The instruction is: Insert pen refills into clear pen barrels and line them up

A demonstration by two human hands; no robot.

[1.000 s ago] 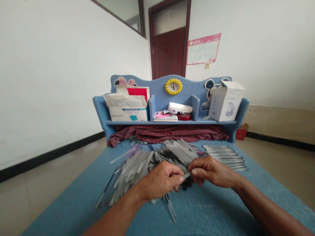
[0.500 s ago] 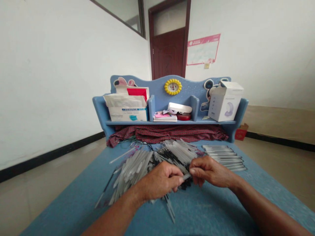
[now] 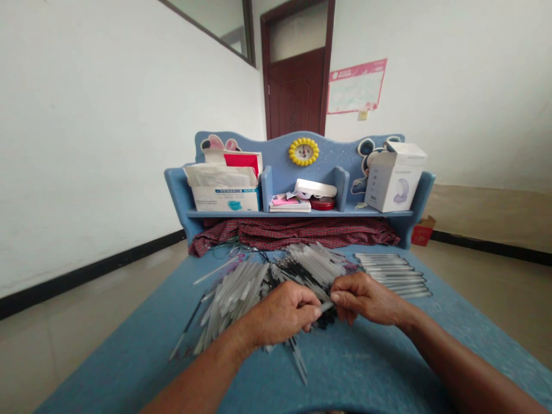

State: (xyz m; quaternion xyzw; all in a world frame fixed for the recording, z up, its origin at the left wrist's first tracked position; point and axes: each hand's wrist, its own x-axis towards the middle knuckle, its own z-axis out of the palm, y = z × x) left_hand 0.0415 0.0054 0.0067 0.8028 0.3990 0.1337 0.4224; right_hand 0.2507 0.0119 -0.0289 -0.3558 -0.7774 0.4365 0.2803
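Note:
My left hand [image 3: 282,315] and my right hand [image 3: 366,299] meet over a blue desk [image 3: 379,374], both pinching one clear pen barrel [image 3: 326,306] between their fingertips. Beneath and behind them lies a loose heap of clear pen barrels [image 3: 241,290] mixed with thin black refills [image 3: 282,270]. To the right of my right hand a neat row of assembled pens [image 3: 394,273] lies side by side. A few stray pieces [image 3: 299,362] lie near the front of the heap.
At the desk's back, a red plaid cloth [image 3: 297,230] lies under a blue shelf [image 3: 302,214]. The shelf holds a mask box [image 3: 224,192], books, a red tin and a white carton [image 3: 394,177]. A small yellow clock [image 3: 304,152] sits above. Brown door behind.
Both hands stay together on the pen barrel; they have shifted very slightly away from me with small finger movements. The heap and the row of pens have not moved.

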